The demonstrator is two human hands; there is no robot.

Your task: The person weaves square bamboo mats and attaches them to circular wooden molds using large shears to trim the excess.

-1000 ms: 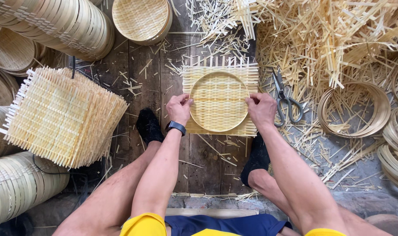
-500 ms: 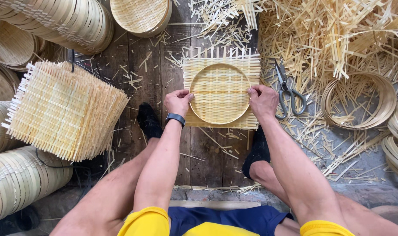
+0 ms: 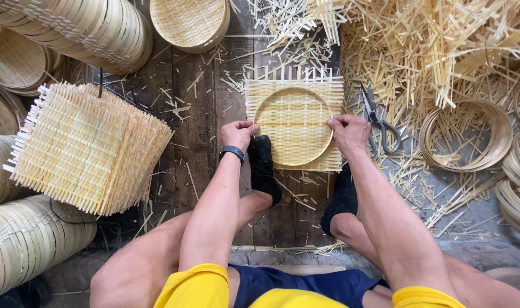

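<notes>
Bamboo is everywhere, and at the centre of it sits the square woven mat (image 3: 294, 122) on the dark floorboards (image 3: 197, 142), with a round bamboo hoop (image 3: 293, 126) pressed into its middle. We hold that hoop from both sides: our left hand (image 3: 237, 134) pinches the rim at the mat's left edge, our right hand (image 3: 349, 132) grips the rim at its right edge, so the two hands stand apart with the hoop between them. Compared with a second ago, the mat and hoop seem to have kept their place while our left fingers have crept a little along the rim, which we read as the weave being seated deeper into the ring. Just right of the mat lie scissors (image 3: 380, 122), with loose empty hoops (image 3: 465, 137) beyond them. Left of the mat, well apart, stands a stack of flat woven squares (image 3: 89, 148); above it rests a finished round tray (image 3: 188, 21).
</notes>
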